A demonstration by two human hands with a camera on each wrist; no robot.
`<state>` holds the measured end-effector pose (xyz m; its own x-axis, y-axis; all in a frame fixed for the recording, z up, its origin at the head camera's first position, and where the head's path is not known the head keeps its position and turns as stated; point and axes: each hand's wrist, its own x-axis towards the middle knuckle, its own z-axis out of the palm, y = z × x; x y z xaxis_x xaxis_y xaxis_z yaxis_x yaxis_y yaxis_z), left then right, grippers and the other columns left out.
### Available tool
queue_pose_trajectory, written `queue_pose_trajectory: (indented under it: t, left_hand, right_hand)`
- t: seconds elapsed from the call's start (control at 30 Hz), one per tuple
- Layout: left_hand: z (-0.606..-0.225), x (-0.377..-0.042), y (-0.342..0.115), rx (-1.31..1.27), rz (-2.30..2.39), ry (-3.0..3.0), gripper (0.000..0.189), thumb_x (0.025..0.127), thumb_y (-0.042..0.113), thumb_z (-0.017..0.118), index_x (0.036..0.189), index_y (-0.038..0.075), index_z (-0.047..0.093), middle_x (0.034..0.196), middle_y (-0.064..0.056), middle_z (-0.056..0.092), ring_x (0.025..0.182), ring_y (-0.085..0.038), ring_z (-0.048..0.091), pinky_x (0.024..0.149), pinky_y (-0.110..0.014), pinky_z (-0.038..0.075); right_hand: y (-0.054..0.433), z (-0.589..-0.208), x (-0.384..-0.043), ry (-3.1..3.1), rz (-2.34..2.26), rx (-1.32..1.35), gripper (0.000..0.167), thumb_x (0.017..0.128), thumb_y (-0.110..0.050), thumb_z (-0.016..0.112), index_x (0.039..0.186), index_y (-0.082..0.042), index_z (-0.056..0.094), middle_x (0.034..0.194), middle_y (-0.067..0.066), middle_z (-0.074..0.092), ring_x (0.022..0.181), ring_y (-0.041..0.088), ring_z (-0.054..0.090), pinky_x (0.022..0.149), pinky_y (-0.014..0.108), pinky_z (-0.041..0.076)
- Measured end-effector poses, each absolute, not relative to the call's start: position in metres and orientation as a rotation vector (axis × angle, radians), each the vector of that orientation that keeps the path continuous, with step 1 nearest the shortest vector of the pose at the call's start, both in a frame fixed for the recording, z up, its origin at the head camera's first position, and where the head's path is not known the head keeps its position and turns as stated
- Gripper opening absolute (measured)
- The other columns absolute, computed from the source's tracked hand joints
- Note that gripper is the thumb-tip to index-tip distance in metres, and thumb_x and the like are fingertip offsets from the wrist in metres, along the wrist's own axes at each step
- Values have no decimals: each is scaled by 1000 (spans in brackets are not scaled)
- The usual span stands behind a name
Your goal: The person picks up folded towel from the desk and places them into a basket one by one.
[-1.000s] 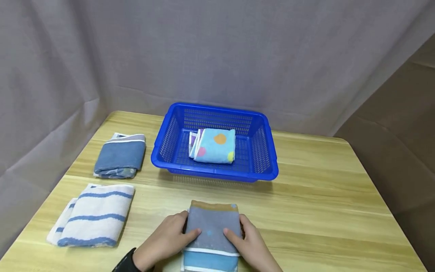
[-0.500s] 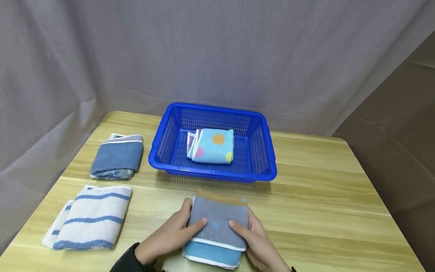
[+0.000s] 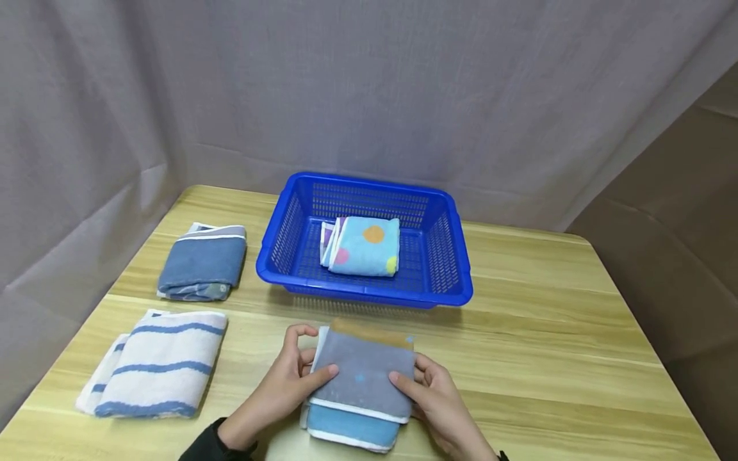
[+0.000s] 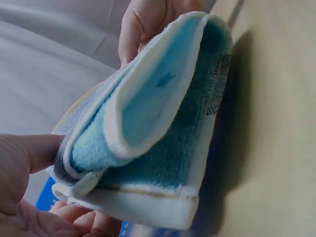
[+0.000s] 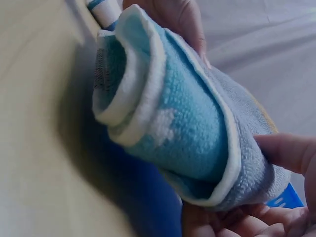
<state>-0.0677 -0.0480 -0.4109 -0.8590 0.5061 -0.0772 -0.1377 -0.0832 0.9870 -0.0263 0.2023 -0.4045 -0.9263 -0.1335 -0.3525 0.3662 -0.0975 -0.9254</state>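
A folded grey towel [image 3: 363, 365] with a tan band and blue layers lies between my two hands, in front of the basket. On its left side my left hand [image 3: 285, 378] pinches it, thumb on top and index finger bent away from the cloth. My right hand [image 3: 441, 403] grips the opposite side, its thumb also on top. Both wrist views show the towel's layered, white-edged end [image 4: 148, 123] raised off the table, with a shadow below. The fingers under the cloth are partly hidden.
Behind the hands stands a blue plastic basket [image 3: 363, 294] holding a folded dotted towel [image 3: 366, 246]. To the left lie a folded blue towel [image 3: 203, 262] and a striped white towel [image 3: 158, 365] on the wooden table [image 3: 553, 333]. Grey cloth [image 3: 369, 96] hangs behind.
The grey towel has come up off the table and slightly forward in both hands. My left index finger has moved off its side edge. Basket and other towels stay put.
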Motion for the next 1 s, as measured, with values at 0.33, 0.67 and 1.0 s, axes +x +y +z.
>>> queue_pose_trajectory:
  t: [0.33, 0.67, 1.0]
  left_hand:
    - [-372, -47, -49, 900, 2089, 2107, 44, 95, 1, 62, 124, 3, 29, 95, -19, 67, 81, -4, 65, 64, -27, 57]
    - [-249, -128, -43, 1260, 2235, 2379, 23, 89, -10, 63, 98, 0, 44, 62, -2, 38, 50, -7, 36, 42, -25, 31]
    - [-231, -252, -15, 865, 2018, 2508, 14, 98, 1, 55, 103, 7, 44, 69, 0, 25, 60, -11, 28, 61, -23, 26]
  right_hand:
    - [208, -357, -18, 2058, -2075, 58, 51, 94, -5, 63, 136, 15, 42, 106, 1, 74, 90, 13, 73, 77, 32, 60]
    - [207, -213, -101, 2099, -2228, -354, 45, 96, -2, 61, 139, -2, 49, 118, 7, 68, 99, 18, 69, 81, 34, 60]
    - [212, -203, -216, 2309, -2019, 81, 51, 100, -27, 59, 146, -7, 45, 119, 3, 57, 101, 16, 58, 85, 32, 50]
